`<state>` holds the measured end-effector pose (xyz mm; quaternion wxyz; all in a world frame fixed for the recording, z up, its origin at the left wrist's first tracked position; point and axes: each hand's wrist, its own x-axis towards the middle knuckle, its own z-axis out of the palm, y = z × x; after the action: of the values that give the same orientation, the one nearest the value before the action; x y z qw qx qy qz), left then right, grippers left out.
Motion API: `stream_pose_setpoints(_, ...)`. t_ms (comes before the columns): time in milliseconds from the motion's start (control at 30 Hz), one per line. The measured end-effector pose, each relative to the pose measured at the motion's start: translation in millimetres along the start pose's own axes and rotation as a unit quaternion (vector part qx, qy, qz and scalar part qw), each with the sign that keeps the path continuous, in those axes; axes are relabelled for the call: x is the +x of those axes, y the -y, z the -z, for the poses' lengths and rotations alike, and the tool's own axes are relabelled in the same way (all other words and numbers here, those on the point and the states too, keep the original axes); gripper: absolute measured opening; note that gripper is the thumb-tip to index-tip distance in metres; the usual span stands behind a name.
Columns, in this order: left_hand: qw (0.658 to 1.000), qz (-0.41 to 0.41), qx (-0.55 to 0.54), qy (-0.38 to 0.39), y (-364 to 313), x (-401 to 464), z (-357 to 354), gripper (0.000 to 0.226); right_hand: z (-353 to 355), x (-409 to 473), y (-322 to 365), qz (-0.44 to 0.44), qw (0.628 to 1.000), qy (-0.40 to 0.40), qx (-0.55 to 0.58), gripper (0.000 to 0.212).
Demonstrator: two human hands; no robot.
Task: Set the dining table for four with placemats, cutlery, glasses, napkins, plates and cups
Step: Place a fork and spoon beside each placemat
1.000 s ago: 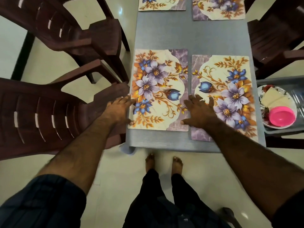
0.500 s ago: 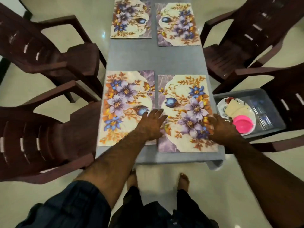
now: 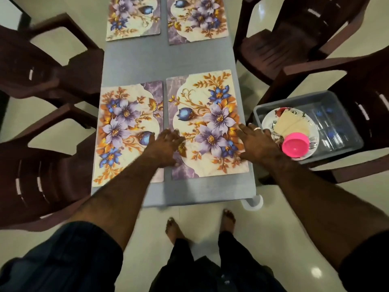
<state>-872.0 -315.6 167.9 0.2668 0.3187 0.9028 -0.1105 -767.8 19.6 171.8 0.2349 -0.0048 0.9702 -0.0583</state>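
Observation:
Four floral placemats lie on the grey table (image 3: 168, 62): near left placemat (image 3: 124, 131), near right placemat (image 3: 210, 114), far left placemat (image 3: 132, 17) and far right placemat (image 3: 197, 20). My left hand (image 3: 166, 146) rests flat on the left edge of the near right placemat, fingers straight. My right hand (image 3: 255, 142) lies flat on that placemat's right edge at the table's side. A grey tub (image 3: 336, 102) on the right chair holds a white plate (image 3: 271, 116) with folded napkins (image 3: 292, 125), a pink cup (image 3: 295, 144) and clear glasses (image 3: 334, 127).
Dark brown plastic chairs stand round the table: two chairs (image 3: 48, 66) on the left and two chairs (image 3: 294, 43) on the right, the nearer right one carrying the tub. My bare feet (image 3: 174, 228) stand on the pale tiled floor at the table's near end.
Both hands moved from the near left placemat's edges to the near right placemat's edges. The view shifted right, bringing the tub closer in.

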Motion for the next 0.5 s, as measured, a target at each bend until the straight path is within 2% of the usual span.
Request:
stream_pose_setpoints(133, 0.999, 0.027, 0.02, 0.005, -4.3, -7.0, -7.7, 0.118, -2.5, 0.6, -4.7, 0.016, 1.0, 0.01, -0.004, 0.106)
stream_pose_setpoints(500, 1.0, 0.02, -0.004, 0.011, -18.7, -36.6, -36.1, 0.115, -32.2, -39.0, -2.2, 0.0, 0.999, 0.029, 0.013, 0.103)
